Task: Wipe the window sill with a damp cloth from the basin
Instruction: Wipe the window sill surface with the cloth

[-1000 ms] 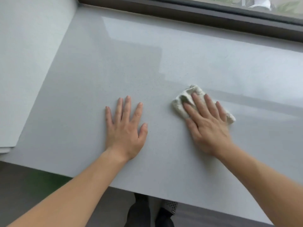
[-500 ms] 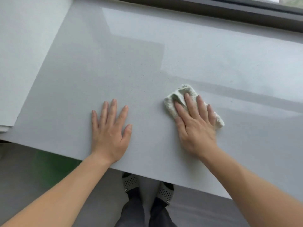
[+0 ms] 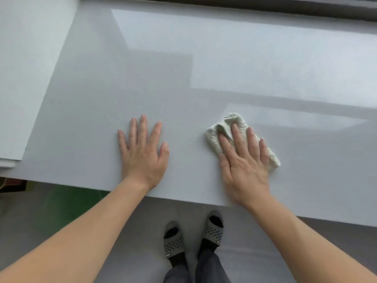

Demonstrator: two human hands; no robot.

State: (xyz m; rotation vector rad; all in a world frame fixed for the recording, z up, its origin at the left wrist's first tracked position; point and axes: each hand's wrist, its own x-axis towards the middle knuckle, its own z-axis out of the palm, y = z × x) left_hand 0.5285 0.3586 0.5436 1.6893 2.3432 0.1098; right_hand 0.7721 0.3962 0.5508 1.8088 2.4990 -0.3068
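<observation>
Head camera looks down on a wide pale grey window sill (image 3: 183, 82), with the right hand (image 3: 243, 166) pressed flat on a crumpled whitish cloth (image 3: 228, 123) right of frame centre, close to the sill's near edge. The fingers lie stretched over the cloth instead of curling round it, so it is pinned under the palm, not pinched; a fold pokes out above the fingertips and another at the hand's lower right. Compared with a second ago, hand and cloth sit nearer the front edge and the person's slippered feet (image 3: 193, 235) now show in the lower middle, which suggests a stroke drawn back toward the body along with a downward tilt of the head. A faint glossy band runs right from the cloth toward the right edge, probably a damp trail, though reflections make that uncertain. The left hand (image 3: 142, 154) rests flat and spread on bare sill left of centre, empty, well apart from the cloth, bracing as before. Wiping looks well under way, with the upper left stretch toward the dark window frame (image 3: 265, 7) likely remaining. No basin is in view.
</observation>
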